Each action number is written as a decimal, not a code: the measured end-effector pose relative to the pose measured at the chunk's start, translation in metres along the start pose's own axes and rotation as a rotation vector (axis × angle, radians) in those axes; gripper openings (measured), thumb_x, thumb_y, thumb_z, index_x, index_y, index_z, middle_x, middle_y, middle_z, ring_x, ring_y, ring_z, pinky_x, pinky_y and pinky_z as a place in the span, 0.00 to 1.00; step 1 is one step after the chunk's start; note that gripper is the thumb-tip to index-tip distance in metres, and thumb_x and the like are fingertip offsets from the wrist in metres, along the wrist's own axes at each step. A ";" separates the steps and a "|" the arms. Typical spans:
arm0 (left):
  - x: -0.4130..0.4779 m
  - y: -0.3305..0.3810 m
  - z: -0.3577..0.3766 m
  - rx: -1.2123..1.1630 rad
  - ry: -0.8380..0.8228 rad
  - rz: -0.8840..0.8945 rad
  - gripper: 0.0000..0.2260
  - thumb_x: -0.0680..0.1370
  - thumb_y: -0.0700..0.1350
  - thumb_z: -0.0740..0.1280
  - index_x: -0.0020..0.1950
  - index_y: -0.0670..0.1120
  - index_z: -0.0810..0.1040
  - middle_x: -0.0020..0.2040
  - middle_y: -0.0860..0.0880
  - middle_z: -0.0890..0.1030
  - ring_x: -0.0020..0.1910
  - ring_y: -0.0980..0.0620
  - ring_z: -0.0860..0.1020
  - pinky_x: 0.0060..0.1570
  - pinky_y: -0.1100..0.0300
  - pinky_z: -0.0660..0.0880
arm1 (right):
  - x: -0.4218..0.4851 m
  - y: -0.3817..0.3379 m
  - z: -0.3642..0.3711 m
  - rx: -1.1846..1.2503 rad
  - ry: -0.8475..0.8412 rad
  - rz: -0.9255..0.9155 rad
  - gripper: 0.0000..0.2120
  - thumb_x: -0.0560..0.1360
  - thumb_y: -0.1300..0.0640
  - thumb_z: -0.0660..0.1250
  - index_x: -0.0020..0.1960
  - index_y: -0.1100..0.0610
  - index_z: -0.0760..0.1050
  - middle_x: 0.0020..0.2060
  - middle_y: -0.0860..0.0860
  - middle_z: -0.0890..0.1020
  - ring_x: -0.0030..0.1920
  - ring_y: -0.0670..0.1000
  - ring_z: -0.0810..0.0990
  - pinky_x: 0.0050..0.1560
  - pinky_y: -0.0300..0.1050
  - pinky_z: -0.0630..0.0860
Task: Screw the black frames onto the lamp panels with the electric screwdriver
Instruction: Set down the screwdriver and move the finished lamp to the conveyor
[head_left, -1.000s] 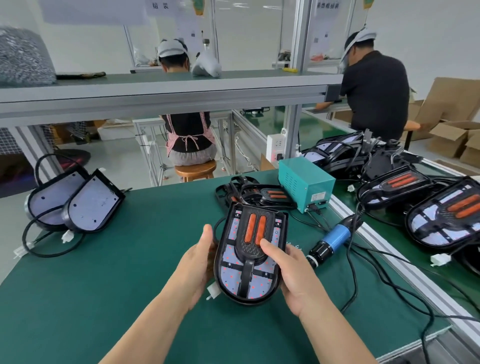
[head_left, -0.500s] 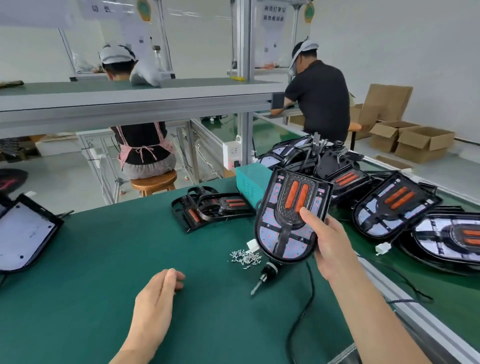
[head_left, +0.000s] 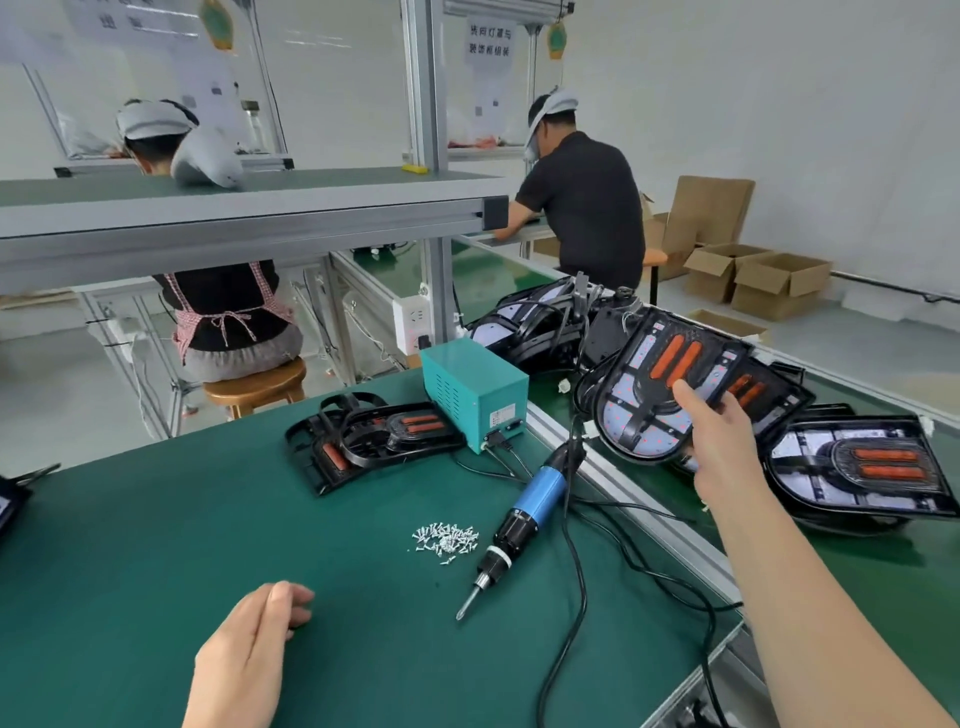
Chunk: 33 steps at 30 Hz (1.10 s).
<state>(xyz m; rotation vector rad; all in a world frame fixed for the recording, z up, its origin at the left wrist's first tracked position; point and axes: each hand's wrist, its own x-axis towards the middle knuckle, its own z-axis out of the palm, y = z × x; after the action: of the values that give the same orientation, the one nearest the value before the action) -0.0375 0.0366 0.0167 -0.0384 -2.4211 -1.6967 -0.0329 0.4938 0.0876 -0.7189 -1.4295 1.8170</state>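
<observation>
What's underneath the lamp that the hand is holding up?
Under the black-framed lamp panel with orange bars, gripped by the right hand, lies another similar panel, only its right edge showing. The rest of it, and anything beneath, is hidden.

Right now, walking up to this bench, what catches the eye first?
The right hand holds a lamp panel with orange bars above a pile of similar panels at the right. On the green table a blue electric screwdriver lies beside a heap of screws, near the empty left hand.
</observation>
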 end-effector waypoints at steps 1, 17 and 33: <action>0.000 -0.001 0.001 -0.004 0.005 0.002 0.16 0.83 0.40 0.62 0.40 0.49 0.85 0.40 0.47 0.85 0.40 0.63 0.80 0.40 0.80 0.70 | 0.007 0.002 -0.004 -0.041 0.021 -0.028 0.34 0.77 0.46 0.73 0.78 0.52 0.65 0.75 0.49 0.71 0.74 0.55 0.70 0.73 0.59 0.66; 0.000 -0.003 0.000 0.024 -0.001 0.043 0.15 0.83 0.39 0.63 0.41 0.49 0.84 0.42 0.47 0.85 0.41 0.65 0.80 0.41 0.80 0.71 | 0.022 0.033 0.003 -0.579 0.420 -0.120 0.26 0.77 0.44 0.71 0.64 0.60 0.69 0.60 0.61 0.79 0.59 0.65 0.79 0.55 0.57 0.74; 0.003 -0.009 0.000 0.021 -0.022 0.022 0.13 0.83 0.42 0.62 0.43 0.49 0.84 0.41 0.48 0.84 0.42 0.61 0.81 0.42 0.79 0.71 | 0.010 0.032 0.007 -0.583 0.578 -0.195 0.49 0.72 0.46 0.77 0.81 0.62 0.53 0.77 0.59 0.60 0.73 0.63 0.62 0.71 0.61 0.64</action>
<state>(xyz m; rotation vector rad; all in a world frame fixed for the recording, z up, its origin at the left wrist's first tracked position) -0.0413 0.0334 0.0093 -0.0809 -2.4443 -1.6699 -0.0499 0.4931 0.0581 -1.2229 -1.5477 0.9167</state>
